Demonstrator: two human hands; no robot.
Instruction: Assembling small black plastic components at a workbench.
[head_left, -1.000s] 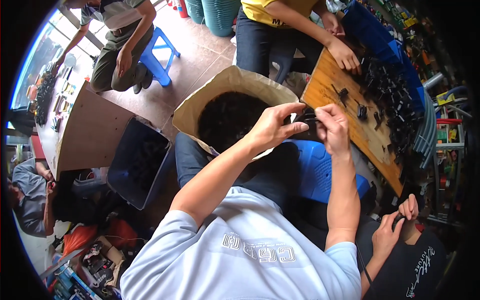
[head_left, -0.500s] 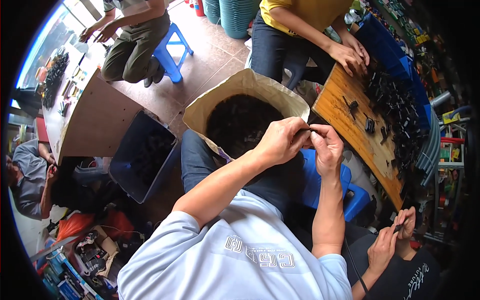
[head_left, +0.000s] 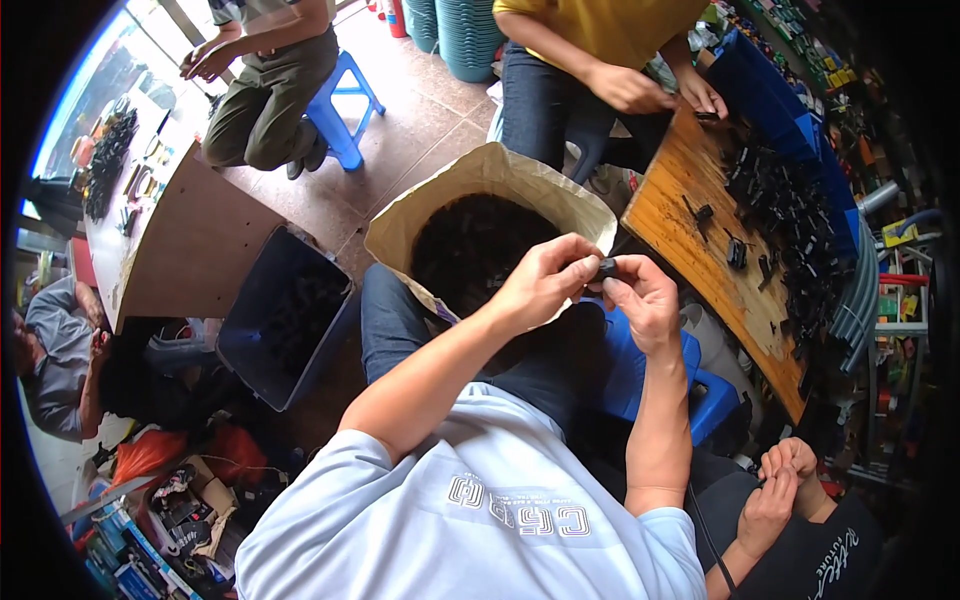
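Between my two hands is a small black plastic-looking part [head_left: 606, 268], its exact kind too small to make out. My left hand [head_left: 545, 283] pinches it from the left with thumb and fingers. From the right, my right hand [head_left: 643, 303] grips its other side, fingers curled. Both hands are above the right rim of a large pale sack [head_left: 395, 240], which stands open in front of my legs. Many dark pieces [head_left: 480, 235] fill the inside of the sack.
A wooden board [head_left: 690, 225] to the right bears heaped black parts [head_left: 795, 240]; a co-worker's hands [head_left: 640, 92] are at its far end. Left stands a dark blue bin [head_left: 235, 345] beside a table [head_left: 190, 240]. Another co-worker's hands [head_left: 775, 495] are at lower right.
The small black part shows more between my fingers now, and my left hand has shifted slightly left. The co-worker in yellow has moved one hand away from the other.
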